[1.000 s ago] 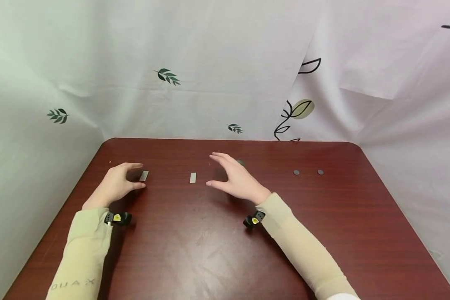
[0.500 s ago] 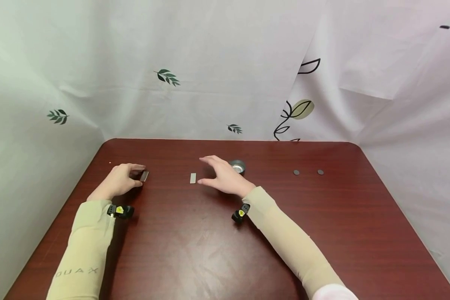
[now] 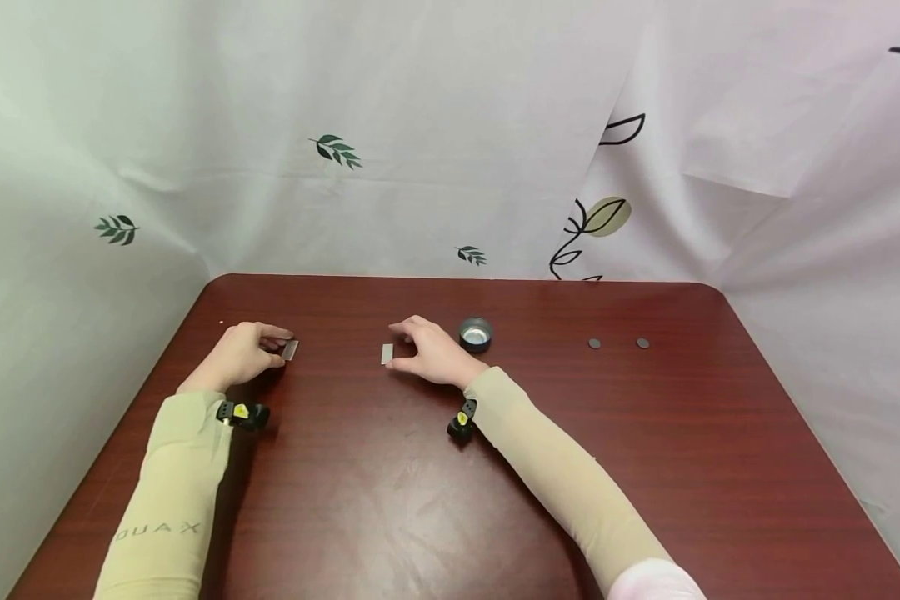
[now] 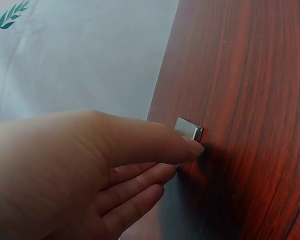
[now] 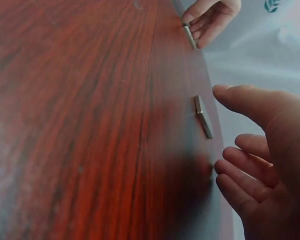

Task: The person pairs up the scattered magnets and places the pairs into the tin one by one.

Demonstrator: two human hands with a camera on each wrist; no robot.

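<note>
My left hand (image 3: 238, 352) pinches a small, thin silver rectangular block (image 3: 290, 350) by its two ends, low over the table. In the left wrist view the thumb covers part of this block (image 4: 185, 127). A second, similar silver block (image 3: 387, 354) lies on the tabletop, near the middle. Around its right side my right hand (image 3: 437, 353) is spread, thumb at the near end and fingers by the far end. From the right wrist a gap shows between thumb and fingers and that block (image 5: 203, 118).
Just behind the right hand stands a small round dark tin (image 3: 476, 335), its inside shiny. Two flat dark discs (image 3: 595, 343) lie farther right on the reddish-brown table (image 3: 645, 467). A pale printed curtain (image 3: 420, 208) encloses the back and sides.
My right hand has moved left to the middle block, uncovering the round tin. The left hand's thumb and fingers have drawn together onto the left block.
</note>
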